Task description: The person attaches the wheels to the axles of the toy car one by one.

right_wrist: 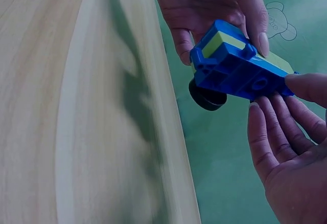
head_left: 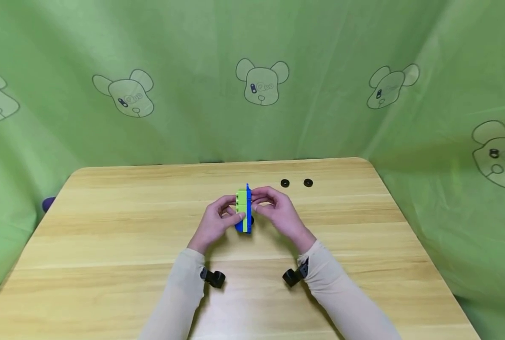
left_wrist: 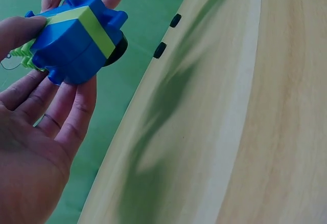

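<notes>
A toy car (head_left: 242,212) of blue and lime-green blocks is held up above the table, turned on its side. My left hand (head_left: 215,223) grips it from the left, the thumb on its green and blue body and the fingers beneath. From the other side my right hand (head_left: 281,215) pinches one end, the thumb at the edge of the blue underside (right_wrist: 232,73) and the fingertips along the lower side. One black wheel (right_wrist: 207,96) sits on the car near the end away from my right hand. Green studs (left_wrist: 23,52) show between my left thumb and fingers.
Two loose black wheels (head_left: 285,183) (head_left: 308,182) lie at the back of the wooden table (head_left: 121,236), right of centre. Green curtains (head_left: 184,118) with printed bear heads hang behind and beside it. A purple object (head_left: 47,204) shows past the table's left edge.
</notes>
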Tool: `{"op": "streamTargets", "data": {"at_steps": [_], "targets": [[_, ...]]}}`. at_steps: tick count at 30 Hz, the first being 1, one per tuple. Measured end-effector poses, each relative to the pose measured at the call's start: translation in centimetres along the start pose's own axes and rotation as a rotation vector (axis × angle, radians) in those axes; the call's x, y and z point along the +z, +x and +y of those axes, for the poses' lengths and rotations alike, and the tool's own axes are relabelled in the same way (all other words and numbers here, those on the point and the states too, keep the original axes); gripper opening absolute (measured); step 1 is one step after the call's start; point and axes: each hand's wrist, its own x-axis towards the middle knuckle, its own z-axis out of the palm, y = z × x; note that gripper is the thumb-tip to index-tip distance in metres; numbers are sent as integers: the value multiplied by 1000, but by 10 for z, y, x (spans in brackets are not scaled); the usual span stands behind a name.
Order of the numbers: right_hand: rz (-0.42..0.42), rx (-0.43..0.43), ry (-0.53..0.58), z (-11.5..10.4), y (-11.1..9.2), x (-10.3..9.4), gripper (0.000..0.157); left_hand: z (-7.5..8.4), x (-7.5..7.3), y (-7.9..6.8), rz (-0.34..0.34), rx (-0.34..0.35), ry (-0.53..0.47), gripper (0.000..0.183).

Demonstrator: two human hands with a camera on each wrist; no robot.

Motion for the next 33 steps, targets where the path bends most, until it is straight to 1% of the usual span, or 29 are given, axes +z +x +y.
{"op": "streamTargets", "data": {"at_steps": [5,9,13,17,23,28,33], "targets": [[-2,-5,-17,1,1,0,35,-4,2,1,32,29,-20,51],[-8,8,-17,3,1,2,35,-8,4,1,60,45,-37,49],[-14,22,-22,7,1,4,35,-10,6,-2,64,33,-37,48],[-8,9,-35,9,3,4,33,-9,5,-2,71,23,-25,49],[-8,10,-41,7,5,4,34,-7,4,0,81,-3,-10,51],[-8,25,-31,6,5,4,37,-8,5,0,77,-9,-10,52],[-17,28,-53,6,5,1,36,-8,5,1,70,-23,-10,53]]}}
